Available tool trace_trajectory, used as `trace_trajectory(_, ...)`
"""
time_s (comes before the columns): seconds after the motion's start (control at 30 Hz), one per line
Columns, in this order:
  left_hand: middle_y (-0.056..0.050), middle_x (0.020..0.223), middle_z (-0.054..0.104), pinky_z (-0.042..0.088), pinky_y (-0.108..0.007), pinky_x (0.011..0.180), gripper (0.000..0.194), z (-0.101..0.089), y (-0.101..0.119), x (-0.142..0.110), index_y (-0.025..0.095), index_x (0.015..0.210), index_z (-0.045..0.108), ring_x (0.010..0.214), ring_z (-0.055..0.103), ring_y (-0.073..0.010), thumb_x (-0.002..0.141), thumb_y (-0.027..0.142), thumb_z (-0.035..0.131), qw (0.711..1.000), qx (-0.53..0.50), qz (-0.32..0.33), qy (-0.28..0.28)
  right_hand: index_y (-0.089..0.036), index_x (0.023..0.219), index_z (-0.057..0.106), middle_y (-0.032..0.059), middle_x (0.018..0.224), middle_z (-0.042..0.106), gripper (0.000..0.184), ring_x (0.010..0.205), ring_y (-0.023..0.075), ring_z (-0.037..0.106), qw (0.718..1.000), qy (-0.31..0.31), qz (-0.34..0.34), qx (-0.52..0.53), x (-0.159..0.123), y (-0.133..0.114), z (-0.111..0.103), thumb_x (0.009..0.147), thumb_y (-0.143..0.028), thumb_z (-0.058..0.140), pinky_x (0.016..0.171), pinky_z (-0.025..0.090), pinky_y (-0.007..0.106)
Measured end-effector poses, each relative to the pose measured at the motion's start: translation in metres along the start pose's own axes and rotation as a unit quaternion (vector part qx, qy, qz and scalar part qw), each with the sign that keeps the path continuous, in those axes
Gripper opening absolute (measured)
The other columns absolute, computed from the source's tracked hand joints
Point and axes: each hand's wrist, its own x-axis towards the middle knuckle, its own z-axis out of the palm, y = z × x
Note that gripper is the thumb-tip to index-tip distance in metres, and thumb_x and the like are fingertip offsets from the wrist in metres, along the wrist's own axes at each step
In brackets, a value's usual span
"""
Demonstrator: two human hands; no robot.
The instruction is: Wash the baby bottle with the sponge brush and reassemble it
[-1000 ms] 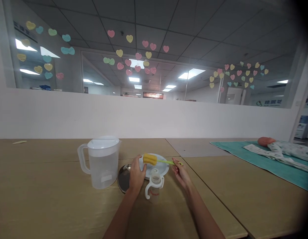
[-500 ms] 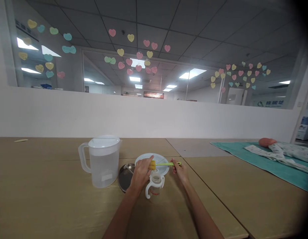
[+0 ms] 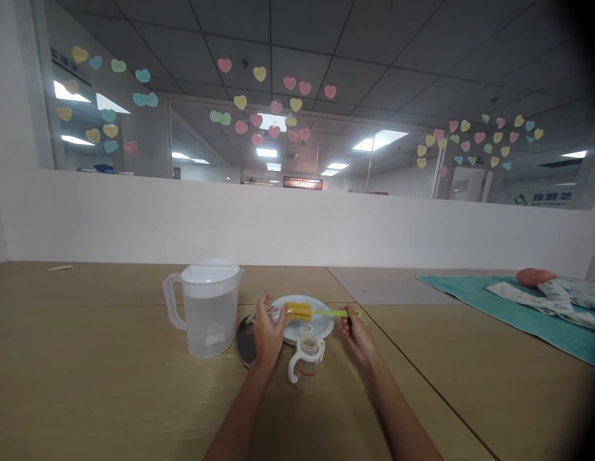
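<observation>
Right hand (image 3: pixel 358 338) closed round the slim green handle (image 3: pixel 330 313) of a yellow sponge brush (image 3: pixel 300 312), above a round white plate (image 3: pixel 325 328); left hand (image 3: pixel 268 338) half-curled (grip unclear) at the sponge's nine o'clock, clear white-handled bottle (image 3: pixel 307 367) at the plate's six

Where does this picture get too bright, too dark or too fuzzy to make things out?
Head view: the ceiling lights glare white; head view: the upper and lower right corners fall into black; head view: a pale sheen lies on the tabletop; head view: the yellow brush shows clearly, but the red print on the bottle is too small to read.
</observation>
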Motion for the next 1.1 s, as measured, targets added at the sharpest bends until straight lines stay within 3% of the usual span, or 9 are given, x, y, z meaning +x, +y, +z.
trace_trajectory(0.1,-0.011,0.118,0.046,0.046,-0.039,0.089,0.035,-0.004,-0.010,0.006,0.019,0.109,0.049,0.101,0.055,-0.0226,0.077,0.026,0.061,0.995,0.088,0.029,0.036,-0.016,0.077,0.065,-0.0089,0.046,0.043,0.038,0.041,0.0051,0.035,0.998,0.062,-0.026,-0.001,0.004,0.001,-0.006,0.062,-0.050,0.074,0.038,0.031,0.017)
trace_trajectory(0.23,-0.009,0.119,0.040,0.043,-0.040,0.094,0.025,-0.010,-0.025,0.008,0.020,0.094,0.056,0.107,0.051,-0.0238,0.072,0.009,0.055,0.983,0.176,0.047,-0.007,-0.016,0.076,0.065,-0.0089,0.046,0.042,0.037,0.041,0.0047,0.035,0.994,0.107,-0.037,-0.001,0.007,0.001,-0.011,0.064,-0.050,0.072,0.038,0.031,0.017)
trace_trajectory(0.43,-0.006,0.100,0.058,0.040,-0.037,0.088,0.039,-0.020,-0.028,0.014,0.020,0.108,0.053,0.100,0.052,-0.0238,0.073,0.004,0.050,0.957,0.270,0.025,-0.101,-0.016,0.076,0.065,-0.0084,0.046,0.042,0.037,0.041,0.0053,0.035,0.992,0.121,-0.034,-0.018,0.009,0.004,-0.012,0.066,-0.051,0.070,0.037,0.031,0.017)
trace_trajectory(0.67,-0.008,0.107,0.063,0.039,-0.034,0.081,0.053,-0.022,-0.022,0.014,0.019,0.125,0.045,0.105,0.051,-0.0247,0.074,0.005,0.049,0.921,0.362,-0.069,-0.130,-0.015,0.075,0.065,-0.0087,0.046,0.041,0.039,0.040,0.0052,0.034,0.991,0.125,-0.032,-0.019,0.011,0.005,-0.014,0.064,-0.052,0.070,0.037,0.031,0.017)
trace_trajectory(0.97,-0.012,0.097,0.066,0.041,-0.037,0.081,0.045,-0.023,-0.034,0.008,0.015,0.115,0.054,0.099,0.056,-0.0284,0.071,0.005,0.050,0.861,0.462,-0.020,-0.213,-0.016,0.073,0.064,-0.0086,0.045,0.041,0.038,0.039,0.0062,0.035,0.991,0.121,-0.044,-0.047,0.009,0.004,-0.014,0.066,-0.053,0.067,0.037,0.031,0.020)
trace_trajectory(1.1,-0.012,0.113,0.060,0.038,-0.034,0.091,0.049,-0.024,-0.036,0.008,0.016,0.114,0.055,0.106,0.053,-0.0239,0.068,0.000,0.050,0.862,0.458,0.004,-0.220,-0.016,0.071,0.064,-0.0084,0.044,0.041,0.039,0.039,0.0065,0.035,0.990,0.123,-0.052,-0.050,0.010,0.006,-0.015,0.065,-0.054,0.068,0.037,0.030,0.020)
